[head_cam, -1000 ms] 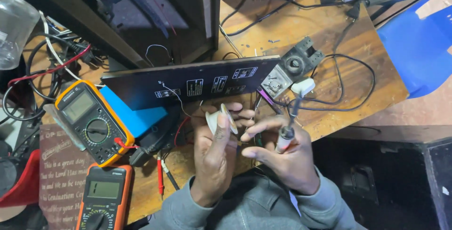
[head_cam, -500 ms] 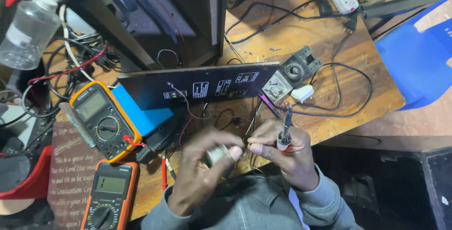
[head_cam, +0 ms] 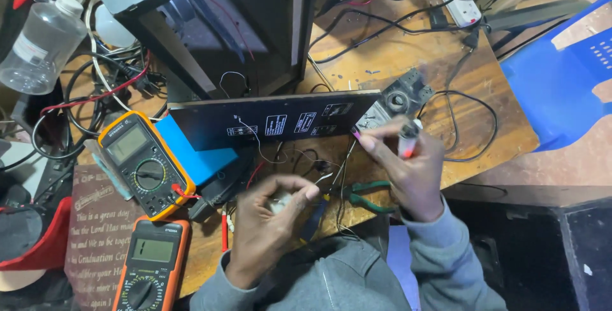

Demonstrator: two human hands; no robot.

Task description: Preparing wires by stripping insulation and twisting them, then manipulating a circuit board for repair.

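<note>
My left hand (head_cam: 264, 222) is low over the table's front edge, fingers curled around a small pale object (head_cam: 278, 202) that I cannot identify. My right hand (head_cam: 408, 171) is raised to the right of it and grips a pen-shaped tool with a white and red body (head_cam: 407, 139), upright in the fist. Its forefinger points left toward the right end of a long black panel (head_cam: 268, 120) standing on edge, where thin wires (head_cam: 299, 158) hang down. Green-handled pliers (head_cam: 370, 196) lie on the wooden table (head_cam: 408, 62) between my hands.
An orange-cased multimeter (head_cam: 143, 164) leans on a blue box (head_cam: 194, 151); a second multimeter (head_cam: 150, 263) lies below it. A dark open cabinet (head_cam: 242, 24) stands behind the panel. A clear plastic bottle (head_cam: 41, 46), tangled cables, a power strip (head_cam: 456, 2) and a blue chair (head_cam: 561, 75) surround the work area.
My hands have separated: the left dropped toward the table's front edge with the pale object, the right lifted the tool up and right toward the panel's end. The pliers are now uncovered.
</note>
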